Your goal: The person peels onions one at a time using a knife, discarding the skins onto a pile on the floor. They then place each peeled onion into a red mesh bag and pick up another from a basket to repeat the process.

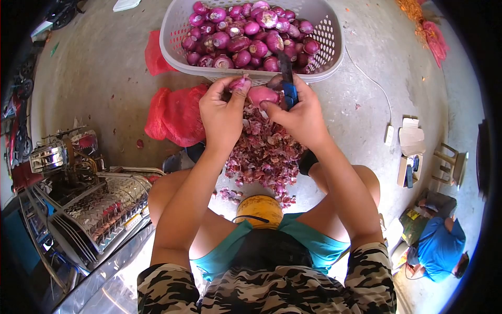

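Note:
Between my hands, above a heap of onion skins [266, 149], is a pink-purple onion [262, 96]. My right hand [300, 112] holds this onion with its thumb against it, along with a knife [289, 86] that has a blue-and-black handle and a dark blade pointing up. My left hand [225, 110] pinches a piece of purple onion skin [239, 83] between thumb and fingers, just left of the onion. Beyond my hands, a grey perforated basket [334, 39] holds several purple onions [240, 43].
Red mesh bags [178, 115] lie left of my hands. A yellow bucket [260, 209] is between my legs. Metal machinery [99, 209] stands at left. On the right are a cable with a socket [389, 135], a cardboard box [410, 162], a stool [449, 165] and a person in blue [442, 248].

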A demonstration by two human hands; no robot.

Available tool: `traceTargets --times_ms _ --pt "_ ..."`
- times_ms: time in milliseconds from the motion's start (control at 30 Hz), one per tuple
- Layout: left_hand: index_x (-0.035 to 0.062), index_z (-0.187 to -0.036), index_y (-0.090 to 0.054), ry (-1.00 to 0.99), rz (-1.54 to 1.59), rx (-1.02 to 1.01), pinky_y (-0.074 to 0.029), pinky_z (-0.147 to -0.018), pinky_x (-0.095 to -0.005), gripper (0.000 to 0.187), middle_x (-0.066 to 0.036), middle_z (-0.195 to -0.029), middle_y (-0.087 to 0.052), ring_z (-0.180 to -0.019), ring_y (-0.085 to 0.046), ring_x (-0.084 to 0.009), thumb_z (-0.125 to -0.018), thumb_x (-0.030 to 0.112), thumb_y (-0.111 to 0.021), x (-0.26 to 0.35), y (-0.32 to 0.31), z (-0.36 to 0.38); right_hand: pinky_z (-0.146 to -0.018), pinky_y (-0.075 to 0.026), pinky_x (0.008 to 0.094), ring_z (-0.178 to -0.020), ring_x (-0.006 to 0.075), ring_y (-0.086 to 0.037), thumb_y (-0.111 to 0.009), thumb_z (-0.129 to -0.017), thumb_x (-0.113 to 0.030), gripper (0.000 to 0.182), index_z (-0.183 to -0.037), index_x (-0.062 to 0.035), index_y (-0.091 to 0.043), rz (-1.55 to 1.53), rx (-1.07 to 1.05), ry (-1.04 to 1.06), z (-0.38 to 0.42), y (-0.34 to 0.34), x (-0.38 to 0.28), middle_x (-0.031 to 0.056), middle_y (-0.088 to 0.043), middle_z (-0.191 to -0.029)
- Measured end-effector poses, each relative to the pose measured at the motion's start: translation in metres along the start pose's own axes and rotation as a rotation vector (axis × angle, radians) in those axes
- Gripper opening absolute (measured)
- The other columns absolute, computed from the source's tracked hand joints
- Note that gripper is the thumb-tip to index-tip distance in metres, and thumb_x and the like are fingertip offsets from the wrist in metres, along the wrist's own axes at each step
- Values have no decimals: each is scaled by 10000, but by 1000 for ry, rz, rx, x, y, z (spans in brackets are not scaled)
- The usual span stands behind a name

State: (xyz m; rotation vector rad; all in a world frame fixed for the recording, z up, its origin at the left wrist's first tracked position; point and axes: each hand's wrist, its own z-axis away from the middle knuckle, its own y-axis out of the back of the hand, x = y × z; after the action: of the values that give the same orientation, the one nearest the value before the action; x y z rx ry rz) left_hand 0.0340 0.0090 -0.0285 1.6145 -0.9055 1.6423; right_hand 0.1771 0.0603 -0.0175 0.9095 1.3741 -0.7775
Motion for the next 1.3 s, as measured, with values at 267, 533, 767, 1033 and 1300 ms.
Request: traceTargets --times_ms 267,533,767,1033,1300 --pt "6 -1044 -597 300 447 -132 -513 -729 -255 218 -29 -915 -627 -815 -599 -91 -878 138 -646 8 6 -3 -698 -475 216 -764 57 -560 -722 -754 -44 335 -1042 -4 -555 -193 30 -43 -2 2 -1 7 -615 -861" --pt "-1 -1073 -581 330 294 -247 -531 -802 -307 201 -58 -989 -623 -880 -616 -138 -886 68 -606 4 8 0 -725 -483 233 -808 80 -587 -734 -742 -63 387 -1070 11 -543 -42 112 0 -3 1 -3 34 -632 -903" --pt "-14 -1007 -597 279 204 -189 -539 -717 -262 133 -59 -921 -631 -802 -618 -129 -881 25 -581 -1 8 -1 -716 -481 238 -790 83 -579 -730 -742 -61 372 -1055 11 -542 -39 102 6 -2 0 -3 31 -623 -890" --pt "-8 -1018 -579 293 255 -160 -514 -680 -246 144 -50 -933 -618 -799 -593 -97 -887 48 -555 7 5 -4 -606 -443 194 -688 34 -525 -712 -745 -53 336 -1035 -11 -549 -205 56 -115 -2 3 -2 -8 -599 -841" --pt "36 -1112 -584 396 344 -250 -495 -773 -306 208 -52 -1038 -618 -878 -587 -119 -922 115 -552 8 9 0 -608 -435 188 -698 32 -517 -702 -754 -29 333 -1052 -18 -554 -237 23 -82 -4 7 -8 -15 -597 -852"
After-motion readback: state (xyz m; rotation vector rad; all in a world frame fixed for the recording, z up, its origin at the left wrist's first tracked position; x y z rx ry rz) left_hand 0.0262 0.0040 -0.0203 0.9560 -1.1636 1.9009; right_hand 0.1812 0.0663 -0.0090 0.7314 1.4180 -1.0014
